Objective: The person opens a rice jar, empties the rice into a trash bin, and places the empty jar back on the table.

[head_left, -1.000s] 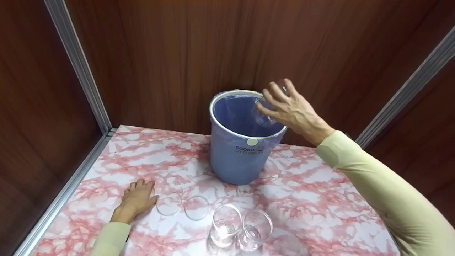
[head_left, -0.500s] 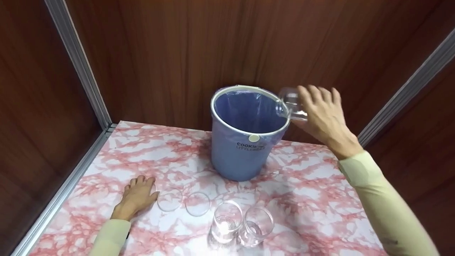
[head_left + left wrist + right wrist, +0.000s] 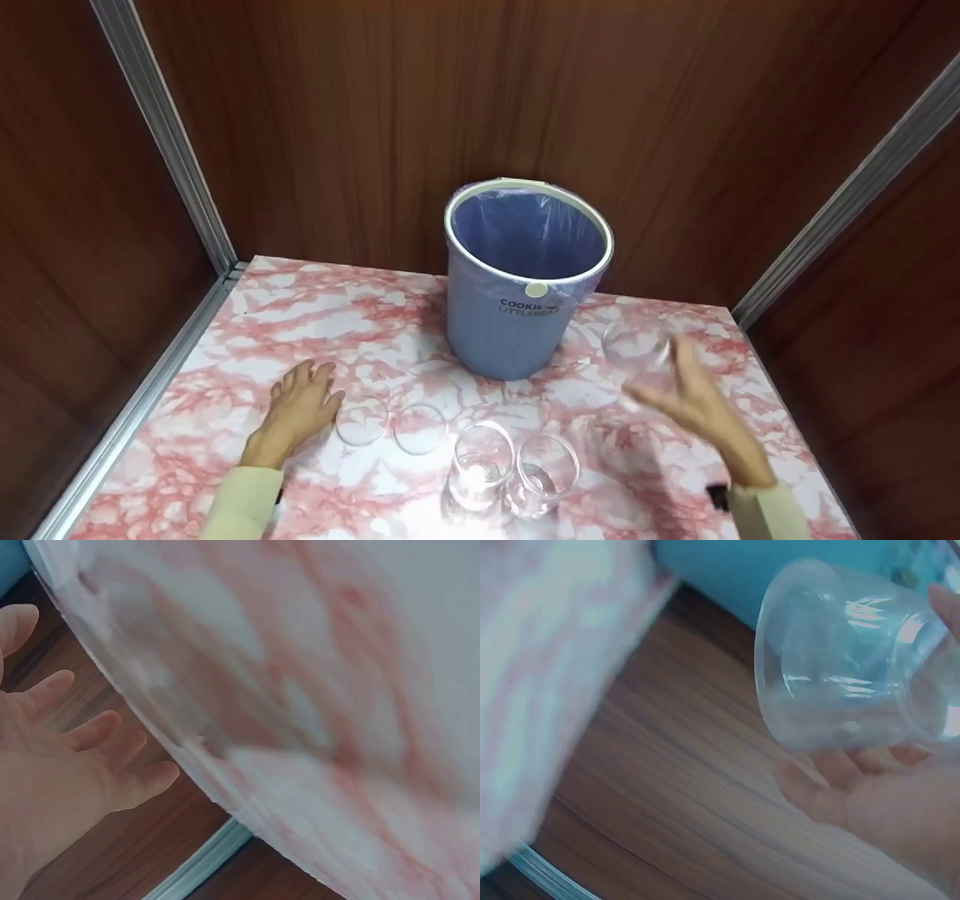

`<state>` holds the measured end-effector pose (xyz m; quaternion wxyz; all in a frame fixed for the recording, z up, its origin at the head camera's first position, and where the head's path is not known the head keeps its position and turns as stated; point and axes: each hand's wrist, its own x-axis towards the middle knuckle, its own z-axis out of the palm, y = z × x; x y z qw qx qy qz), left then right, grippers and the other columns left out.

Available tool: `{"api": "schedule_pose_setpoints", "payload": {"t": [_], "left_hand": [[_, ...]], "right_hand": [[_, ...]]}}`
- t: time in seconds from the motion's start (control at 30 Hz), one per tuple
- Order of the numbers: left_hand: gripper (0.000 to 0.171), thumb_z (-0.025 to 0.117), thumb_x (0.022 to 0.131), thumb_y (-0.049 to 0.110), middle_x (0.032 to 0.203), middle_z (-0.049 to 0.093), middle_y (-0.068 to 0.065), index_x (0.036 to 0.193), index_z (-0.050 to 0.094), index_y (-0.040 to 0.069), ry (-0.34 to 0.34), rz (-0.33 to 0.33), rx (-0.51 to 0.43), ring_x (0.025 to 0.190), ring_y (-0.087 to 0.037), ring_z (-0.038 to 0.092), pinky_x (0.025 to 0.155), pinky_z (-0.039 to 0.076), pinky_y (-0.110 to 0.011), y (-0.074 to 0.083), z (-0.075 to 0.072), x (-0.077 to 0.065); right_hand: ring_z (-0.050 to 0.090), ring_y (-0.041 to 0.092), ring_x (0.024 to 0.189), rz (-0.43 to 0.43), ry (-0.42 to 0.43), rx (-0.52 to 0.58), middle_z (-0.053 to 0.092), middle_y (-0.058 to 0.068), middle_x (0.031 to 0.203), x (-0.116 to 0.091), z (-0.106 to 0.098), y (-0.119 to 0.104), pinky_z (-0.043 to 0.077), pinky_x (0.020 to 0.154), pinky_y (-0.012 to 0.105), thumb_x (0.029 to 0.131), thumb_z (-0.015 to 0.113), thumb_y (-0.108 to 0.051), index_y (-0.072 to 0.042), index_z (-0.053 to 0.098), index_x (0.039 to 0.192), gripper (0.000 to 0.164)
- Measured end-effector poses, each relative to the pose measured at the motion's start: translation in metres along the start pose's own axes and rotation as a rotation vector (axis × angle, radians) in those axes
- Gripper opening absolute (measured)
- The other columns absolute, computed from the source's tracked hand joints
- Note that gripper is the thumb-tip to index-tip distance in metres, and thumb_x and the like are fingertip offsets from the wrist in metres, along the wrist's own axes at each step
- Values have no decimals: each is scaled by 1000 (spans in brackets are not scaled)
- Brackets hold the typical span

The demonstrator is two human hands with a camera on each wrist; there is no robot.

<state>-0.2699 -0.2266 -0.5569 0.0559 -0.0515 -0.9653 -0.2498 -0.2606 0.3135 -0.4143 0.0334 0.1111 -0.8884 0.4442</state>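
The right hand point(image 3: 701, 409), which held the cup point(image 3: 847, 664) over the bin point(image 3: 525, 300) a moment ago, now grips it low above the table point(image 3: 300, 322), while the left hand point(image 3: 296, 409) lies flat, fingers spread.

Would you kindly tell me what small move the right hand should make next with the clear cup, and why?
Probably lower the clear plastic cup and stand it on the marble-patterned table. The right hand holds it tilted in the air to the right of the blue bin, with bare tabletop below; the two glasses stand at the front.
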Motion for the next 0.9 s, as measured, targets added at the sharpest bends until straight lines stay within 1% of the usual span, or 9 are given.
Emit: {"api": "schedule_pose_setpoints", "payload": {"t": [0.03,0.07,0.17,0.33,0.43,0.57,0.7,0.83,0.9], "left_hand": [[50,54,91,32,138,33,-26,133,44,8,27,15,-10,127,-45,27,96,19,-63,4,0,-1],[49,55,90,31,137,35,-25,133,45,8,52,27,-25,126,-44,28,97,21,-62,8,0,-1],[44,57,90,28,134,41,-21,129,50,9,127,71,-76,124,-41,34,98,27,-58,24,0,-1],[38,60,88,25,126,49,-18,122,56,9,232,159,-105,116,-39,44,94,35,-53,57,-2,0],[38,61,87,25,124,50,-18,122,56,11,244,206,-94,114,-38,46,93,37,-52,77,-6,1],[40,60,88,28,125,50,-18,125,54,12,220,250,-75,116,-37,46,92,38,-53,94,-10,-1],[41,59,89,30,125,50,-17,125,54,12,209,265,-59,118,-37,45,93,38,-53,96,-13,-4],[43,59,89,31,125,49,-18,126,53,11,200,259,-46,118,-37,45,93,38,-53,96,-15,-5],[44,59,89,31,126,49,-18,127,52,11,200,264,-35,118,-37,45,92,38,-54,99,-17,-2]], "right_hand": [[47,29,105,-44,6,-102,44,15,117,-9,7,10,44,86,48,72,78,-38,-7,34,132,81],[48,29,101,-112,70,-249,46,15,115,-18,15,20,45,82,50,68,81,-37,-4,33,132,87],[50,31,100,-95,84,-243,50,15,115,-36,39,38,44,82,54,62,84,-37,-7,40,128,85],[54,31,103,54,23,-119,52,14,120,-60,77,50,46,84,48,59,86,-32,-10,42,127,85],[55,31,104,115,14,-70,52,14,123,-72,96,56,49,80,39,58,87,-31,-9,40,129,88],[56,29,105,195,26,-27,49,12,129,-91,108,64,50,76,32,64,83,-34,-12,35,132,86],[54,31,108,271,39,1,42,16,135,-105,109,67,51,79,34,68,81,-32,-11,27,136,90],[48,36,115,263,53,-34,38,22,137,-110,108,68,50,81,38,69,79,-34,-6,18,140,97],[43,37,121,272,18,42,34,24,140,-111,104,66,48,87,42,70,79,-31,-10,8,146,106]]}}
